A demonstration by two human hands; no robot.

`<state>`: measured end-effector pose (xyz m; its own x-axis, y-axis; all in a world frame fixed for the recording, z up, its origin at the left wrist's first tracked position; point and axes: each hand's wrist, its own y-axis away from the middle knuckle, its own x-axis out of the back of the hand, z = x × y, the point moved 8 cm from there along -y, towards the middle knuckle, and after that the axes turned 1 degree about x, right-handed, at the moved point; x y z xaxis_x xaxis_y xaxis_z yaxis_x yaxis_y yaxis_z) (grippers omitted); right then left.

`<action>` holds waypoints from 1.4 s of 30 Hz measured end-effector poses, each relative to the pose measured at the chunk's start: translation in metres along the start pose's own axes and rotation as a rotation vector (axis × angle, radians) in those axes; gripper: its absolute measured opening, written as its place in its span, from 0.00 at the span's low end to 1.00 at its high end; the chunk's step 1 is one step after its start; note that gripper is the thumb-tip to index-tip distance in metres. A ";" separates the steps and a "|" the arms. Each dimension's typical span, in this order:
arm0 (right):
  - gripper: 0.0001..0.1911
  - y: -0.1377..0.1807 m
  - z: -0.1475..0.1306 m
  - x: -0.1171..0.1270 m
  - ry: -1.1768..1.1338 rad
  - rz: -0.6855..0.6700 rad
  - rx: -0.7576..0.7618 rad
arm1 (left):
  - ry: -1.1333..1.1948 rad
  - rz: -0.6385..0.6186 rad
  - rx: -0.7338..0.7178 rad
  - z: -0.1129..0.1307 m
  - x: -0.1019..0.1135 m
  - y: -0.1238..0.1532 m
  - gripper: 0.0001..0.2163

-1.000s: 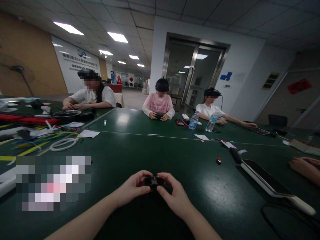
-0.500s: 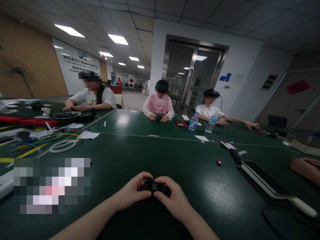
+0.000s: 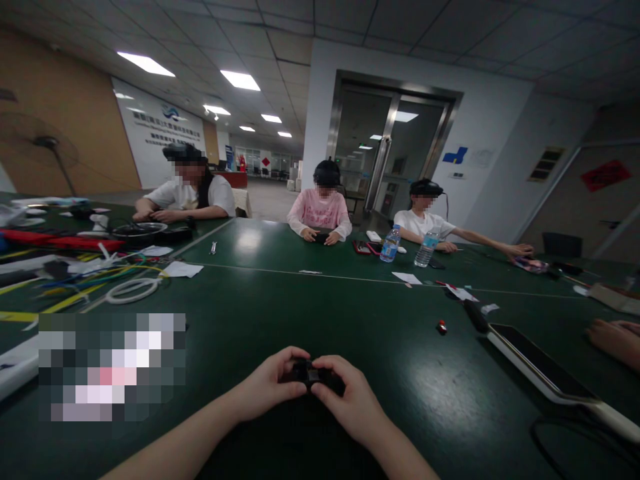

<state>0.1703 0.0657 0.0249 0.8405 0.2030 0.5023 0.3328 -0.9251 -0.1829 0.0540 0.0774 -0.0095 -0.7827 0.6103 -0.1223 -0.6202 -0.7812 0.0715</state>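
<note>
Both hands meet low in the middle of the head view, above the green table (image 3: 240,333). Between them is a small, dark, shiny object (image 3: 312,375), mostly covered by fingers, so its exact kind does not show. My left hand (image 3: 275,381) pinches its left end between thumb and fingers. From the other side, my right hand (image 3: 347,387) grips it with the thumb at the near face and the fingers curled over the top.
A small red object (image 3: 441,327) lies to the right, near a white-framed device with a dark screen (image 3: 543,367) and a black cable. Two water bottles (image 3: 390,244) stand farther back. Wires, a white cable coil (image 3: 133,291) and paper lie left. Several people sit around the table.
The whole view has shifted slightly to the right. My hands keep hold of the dark object, with only small finger movement. At the far right, a person's hand has moved over a phone-like item.
</note>
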 end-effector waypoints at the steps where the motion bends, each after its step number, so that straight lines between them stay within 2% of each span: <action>1: 0.14 0.000 0.001 0.000 -0.003 0.001 -0.011 | 0.006 0.000 0.003 0.000 0.000 0.000 0.19; 5: 0.17 0.001 0.005 0.004 -0.020 -0.003 -0.042 | 0.006 0.006 -0.008 0.001 0.001 0.000 0.18; 14: 0.14 -0.001 0.009 0.005 -0.078 -0.027 -0.092 | -0.024 0.027 0.029 0.007 0.000 0.003 0.17; 42: 0.13 0.000 0.011 0.003 -0.055 -0.009 -0.088 | -0.019 0.028 -0.006 0.003 0.002 0.001 0.17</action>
<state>0.1774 0.0702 0.0172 0.8609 0.2265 0.4557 0.3034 -0.9474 -0.1023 0.0518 0.0782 -0.0070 -0.8008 0.5903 -0.1016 -0.5976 -0.7988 0.0689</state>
